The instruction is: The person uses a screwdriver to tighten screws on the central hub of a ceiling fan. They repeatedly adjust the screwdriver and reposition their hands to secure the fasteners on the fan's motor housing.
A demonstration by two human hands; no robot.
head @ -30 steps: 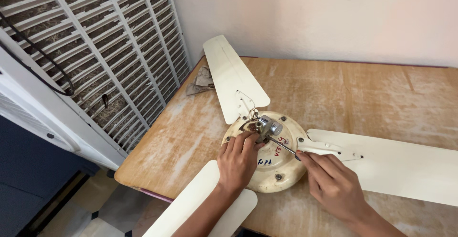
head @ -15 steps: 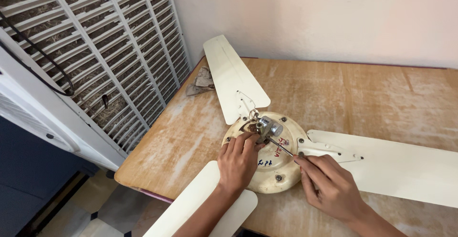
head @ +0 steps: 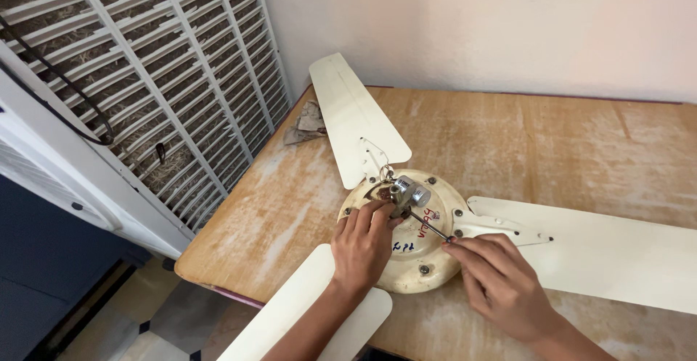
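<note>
My left hand (head: 365, 248) rests on the cream motor housing (head: 428, 263) of a ceiling fan lying on the worn wooden table (head: 508, 139), fingers curled loosely over the near-left rim and reaching toward the metal shaft (head: 406, 190) at the centre; it steadies the housing more than it grips anything. My right hand (head: 501, 285) has its fingertips pressed together in a pinch on the handle end of a thin screwdriver (head: 427, 226), whose slim shank runs up and left to the base of the shaft. Three cream blades (head: 356, 118) radiate from the housing: one toward the wall, one to the right, one off the near table edge. A crumpled rag (head: 305, 123) lies near the far-left corner, beside a louvred white grille (head: 145, 85). I cannot tell exactly what the tip is seated in; it is too small to see. In my judgement, doing this well means keeping the shank in line with the fastener, pressing down firmly on the housing so the fan cannot swivel on its blades, and turning with steady, even pressure so the tip does not slip.
</note>
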